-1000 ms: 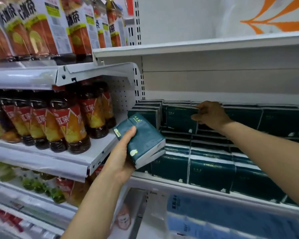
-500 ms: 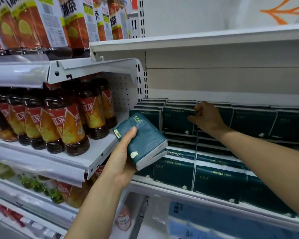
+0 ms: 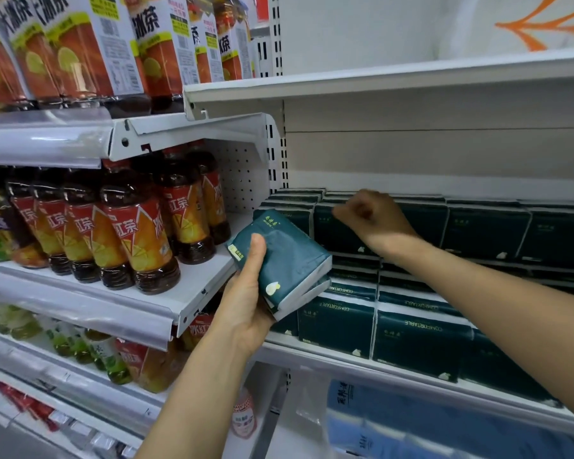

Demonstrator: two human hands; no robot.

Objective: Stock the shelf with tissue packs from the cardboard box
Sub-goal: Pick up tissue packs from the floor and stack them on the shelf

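- Left hand point(image 3: 246, 303) grips two dark green tissue packs point(image 3: 285, 266), stacked one on the other, thumb laid up along the near face and fingers wrapped underneath.
- These held packs are tilted, top leaning left, in front of the left end of the white shelf point(image 3: 411, 369); they hang clear of the stocked rows.
- Wrapper on the top pack is deep teal-green and slightly crinkled, with small pale lettering near the upper corner, a pale label strip at the left edge and a small white emblem low on the face; the side edge shows white.
- Right hand point(image 3: 371, 220) is curled into a loose fist against the top front edge of the upper row of stocked tissue packs point(image 3: 484, 233); whether the fingers pinch a pack cannot be told.
- Stocked packs fill the shelf in two tiers: an upper row standing upright at the back, and a lower front row point(image 3: 421, 342) with white top edges, printed "COMFORTABLE" upside down.
- Left of the shelf, a neighbouring bay holds bottles of iced tea point(image 3: 136, 233) with red and orange labels, and taller bottles point(image 3: 90, 51) on the level above.
- Below the tissue shelf lie blue packages point(image 3: 411, 422) in clear wrap.
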